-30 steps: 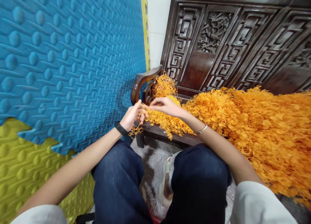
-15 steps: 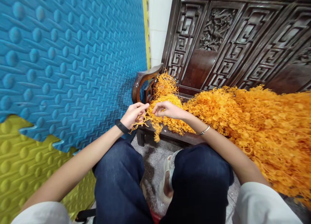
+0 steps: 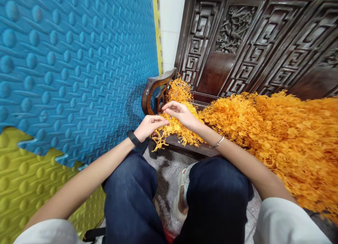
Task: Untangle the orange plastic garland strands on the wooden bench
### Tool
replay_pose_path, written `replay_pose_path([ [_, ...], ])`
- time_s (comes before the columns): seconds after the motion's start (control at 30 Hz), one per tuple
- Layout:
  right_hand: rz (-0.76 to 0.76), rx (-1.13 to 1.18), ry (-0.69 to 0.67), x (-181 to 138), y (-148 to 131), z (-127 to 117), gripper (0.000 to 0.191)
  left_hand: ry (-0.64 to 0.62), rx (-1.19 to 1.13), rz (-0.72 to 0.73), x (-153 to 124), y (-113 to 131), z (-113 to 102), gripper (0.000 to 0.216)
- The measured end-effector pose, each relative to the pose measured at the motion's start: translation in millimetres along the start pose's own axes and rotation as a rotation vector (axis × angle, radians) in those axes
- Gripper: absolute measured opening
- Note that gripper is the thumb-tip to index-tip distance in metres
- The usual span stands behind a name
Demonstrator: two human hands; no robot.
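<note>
Just below the bench's curved armrest (image 3: 148, 96), a branching orange sprig (image 3: 160, 141) hangs over the seat's front edge (image 3: 182, 151) from the left hand (image 3: 147, 127), lower fingers curled around it. Right of the armrest, the right hand (image 3: 182, 114) is loosely curled, its hold impossible to tell; farther right spreads an orange heap (image 3: 287, 138). Blue foam mat (image 3: 79, 67) crowds the armrest's left; speckled floor (image 3: 165, 177) gives room below.

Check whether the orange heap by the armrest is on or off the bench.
On: the orange heap rests on the dark seat, beside the curved armrest.
</note>
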State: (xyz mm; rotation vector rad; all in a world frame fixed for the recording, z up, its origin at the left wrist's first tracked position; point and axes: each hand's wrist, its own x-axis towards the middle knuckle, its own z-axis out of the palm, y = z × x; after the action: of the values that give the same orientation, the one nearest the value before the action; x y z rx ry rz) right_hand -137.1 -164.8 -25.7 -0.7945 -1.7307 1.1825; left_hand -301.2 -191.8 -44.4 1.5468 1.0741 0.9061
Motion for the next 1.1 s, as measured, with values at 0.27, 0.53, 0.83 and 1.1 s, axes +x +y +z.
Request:
replay_pose_path([
  [0.27,0.114,0.117,-0.033,-3,2,-2,0.031,0.025,0.054,0.13,0,1,2,0.036],
  [0.53,0.078,0.104,0.133,0,0,-4,0.027,-0.064,0.116,0.037,3,-2,5,0.042],
  [0.83,0.056,0.045,0.295,8,3,8,0.025,0.044,0.166,0.085,8,5,9,0.041],
  [1.1,-0.202,-0.269,0.933,40,14,-94,0.014,-0.044,0.194,0.063,-17,5,15,0.042],
])
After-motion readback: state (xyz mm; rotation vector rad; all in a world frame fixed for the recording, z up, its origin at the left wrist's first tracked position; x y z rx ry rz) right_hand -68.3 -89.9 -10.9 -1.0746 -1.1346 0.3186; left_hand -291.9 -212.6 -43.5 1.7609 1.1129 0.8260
